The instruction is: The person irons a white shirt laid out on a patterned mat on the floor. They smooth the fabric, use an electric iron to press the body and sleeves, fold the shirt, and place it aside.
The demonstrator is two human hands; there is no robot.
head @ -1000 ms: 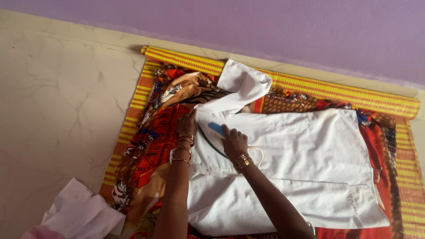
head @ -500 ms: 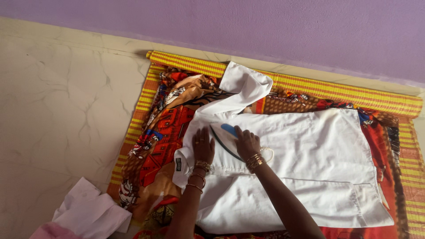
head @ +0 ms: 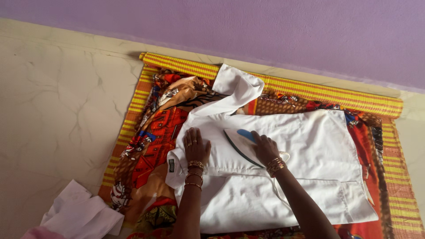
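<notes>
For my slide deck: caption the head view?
Right hand grips iron on white shirt; left hand flattens it.

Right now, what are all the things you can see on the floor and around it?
White shirt: one, spread flat on the patterned cloth.
Iron: one, white with blue top, on the shirt.
Patterned cloth: one, red and orange, under the shirt.
Striped mat: one, yellow and orange, rolled edge by the wall.
White cloth: one pile, bottom left on the floor.
Wall: purple.
Left hand: flat on the shirt, bangles on wrist.
Right hand: gripping the iron.
</notes>
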